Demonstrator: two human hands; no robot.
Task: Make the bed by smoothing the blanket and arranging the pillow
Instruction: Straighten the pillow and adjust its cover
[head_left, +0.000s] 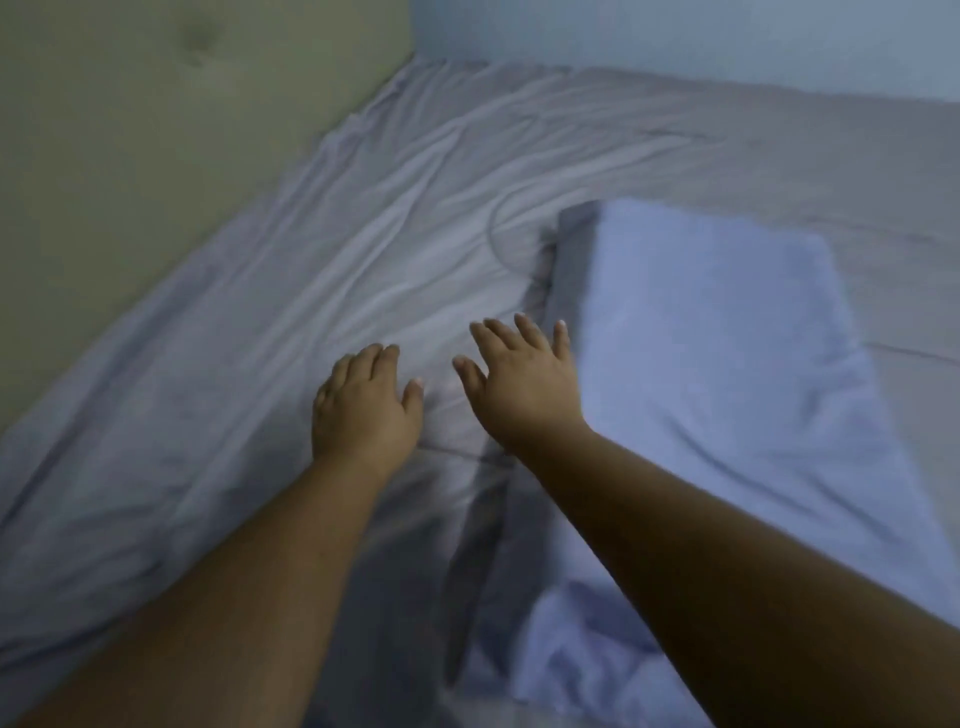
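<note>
1. Left of the pillow (717, 332), the headboard (130, 171) walls off the far edge; the rumpled blanket (363, 218) runs right up against it.
2. The left hand (363, 410) lies spread on the blanket, grip empty, palm down.
3. The right hand (524, 384) hovers just beside the pillow's edge, fingers splayed, holding nothing.
4. The pillow looks soft and light; best taken by its corners. The blanket looks limp; sweep it flat.
</note>
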